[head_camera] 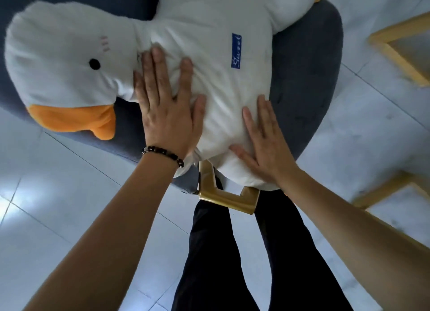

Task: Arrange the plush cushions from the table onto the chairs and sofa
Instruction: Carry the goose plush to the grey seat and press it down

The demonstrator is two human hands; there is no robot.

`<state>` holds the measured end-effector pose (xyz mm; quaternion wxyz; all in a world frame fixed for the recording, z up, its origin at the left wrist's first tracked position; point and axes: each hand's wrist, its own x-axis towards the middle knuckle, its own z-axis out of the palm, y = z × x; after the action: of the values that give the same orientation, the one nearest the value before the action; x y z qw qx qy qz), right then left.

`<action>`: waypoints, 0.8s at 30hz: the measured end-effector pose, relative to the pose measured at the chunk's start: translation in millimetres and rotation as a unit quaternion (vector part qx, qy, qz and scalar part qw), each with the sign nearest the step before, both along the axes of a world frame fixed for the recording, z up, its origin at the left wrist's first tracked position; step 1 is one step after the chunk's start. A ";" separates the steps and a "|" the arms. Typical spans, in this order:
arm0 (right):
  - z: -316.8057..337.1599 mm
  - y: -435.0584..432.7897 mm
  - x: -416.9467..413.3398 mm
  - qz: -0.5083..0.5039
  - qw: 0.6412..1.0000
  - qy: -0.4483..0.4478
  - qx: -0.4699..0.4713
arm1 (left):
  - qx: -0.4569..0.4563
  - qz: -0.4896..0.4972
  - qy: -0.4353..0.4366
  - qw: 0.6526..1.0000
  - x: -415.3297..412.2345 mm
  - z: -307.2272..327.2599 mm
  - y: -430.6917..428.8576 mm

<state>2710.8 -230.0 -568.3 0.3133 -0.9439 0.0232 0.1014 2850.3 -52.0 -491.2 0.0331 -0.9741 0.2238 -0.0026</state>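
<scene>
A big white plush duck cushion (209, 62) with an orange beak, a black eye and a blue label lies across a dark blue-grey upholstered chair (309, 87). Its head hangs toward the left, over the chair's edge. My left hand (167, 108), with a beaded bracelet at the wrist, lies flat with spread fingers on the duck's neck and chest. My right hand (267, 141) presses flat on the near edge of the duck's body. Neither hand grips anything.
A gold metal chair leg (223, 194) sticks out under the seat, just in front of my dark trousers. Pale wooden frames (395, 52) stand at the right on the white tiled floor (58, 194).
</scene>
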 end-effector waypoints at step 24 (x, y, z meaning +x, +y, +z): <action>396.9 -9.2 -125.7 -0.443 0.877 -0.094 0.161 | -0.487 0.199 0.281 0.803 -113.7 346.6 69.9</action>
<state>2585.0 -239.2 -171.4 0.4741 -0.7764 0.3928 -0.1350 2736.6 17.8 -144.7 -0.5100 -0.8433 -0.0060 0.1698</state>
